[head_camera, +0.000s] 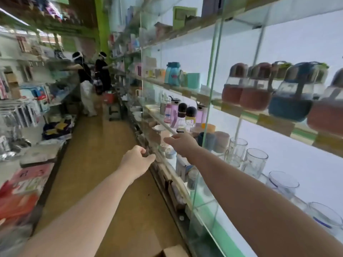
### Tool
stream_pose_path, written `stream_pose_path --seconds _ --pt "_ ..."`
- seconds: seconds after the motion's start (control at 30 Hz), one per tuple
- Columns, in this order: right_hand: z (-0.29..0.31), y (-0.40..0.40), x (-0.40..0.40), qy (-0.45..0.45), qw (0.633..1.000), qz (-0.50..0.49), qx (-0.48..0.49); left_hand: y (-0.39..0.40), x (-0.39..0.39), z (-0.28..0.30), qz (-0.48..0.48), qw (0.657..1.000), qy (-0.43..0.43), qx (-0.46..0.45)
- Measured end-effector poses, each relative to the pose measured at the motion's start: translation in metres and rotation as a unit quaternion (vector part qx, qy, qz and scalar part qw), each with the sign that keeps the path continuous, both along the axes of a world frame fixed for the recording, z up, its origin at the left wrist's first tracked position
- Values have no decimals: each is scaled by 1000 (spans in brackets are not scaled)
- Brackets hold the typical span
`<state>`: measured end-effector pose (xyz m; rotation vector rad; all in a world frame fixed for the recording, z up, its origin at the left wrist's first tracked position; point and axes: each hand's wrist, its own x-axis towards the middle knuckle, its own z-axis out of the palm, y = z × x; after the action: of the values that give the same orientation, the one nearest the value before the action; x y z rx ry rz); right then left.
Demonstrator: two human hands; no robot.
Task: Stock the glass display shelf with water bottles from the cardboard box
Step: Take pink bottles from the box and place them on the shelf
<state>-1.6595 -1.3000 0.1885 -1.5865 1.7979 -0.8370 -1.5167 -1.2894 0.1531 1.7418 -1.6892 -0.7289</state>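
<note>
The glass display shelf (207,95) runs along my right side, fronted by glass panes. Pink and purple water bottles (173,113) stand on its middle level, and a blue bottle (173,73) stands one level up. Both my arms stretch forward. My left hand (136,161) is at the lower edge of a glass pane (143,108), thumb and curled fingers pinching it. My right hand (179,143) reaches to the shelf front with relaxed fingers and holds nothing. A corner of the cardboard box (172,252) shows at the bottom edge, on the floor.
Glass mugs (255,162) and cups line the lower level near my right arm. Jugs with red and blue sleeves (291,93) fill the upper right level. Two people (92,76) stand far down the narrow aisle. Stacked goods (33,175) crowd the left side.
</note>
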Motion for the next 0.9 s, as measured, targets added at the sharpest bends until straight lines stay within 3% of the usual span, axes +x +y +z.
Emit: stream_pose_path --seconds 0.33,0.6,0.9 --pt "-173 -20 24 -6 979 70 192 3 28 -149 100 982 20 162" --pt "-328 -16 6 -33 939 48 338 19 20 -285 144 945 9 294" --pt "-491 -11 -2 -104 892 -29 440 26 11 -436 138 927 -4 349"
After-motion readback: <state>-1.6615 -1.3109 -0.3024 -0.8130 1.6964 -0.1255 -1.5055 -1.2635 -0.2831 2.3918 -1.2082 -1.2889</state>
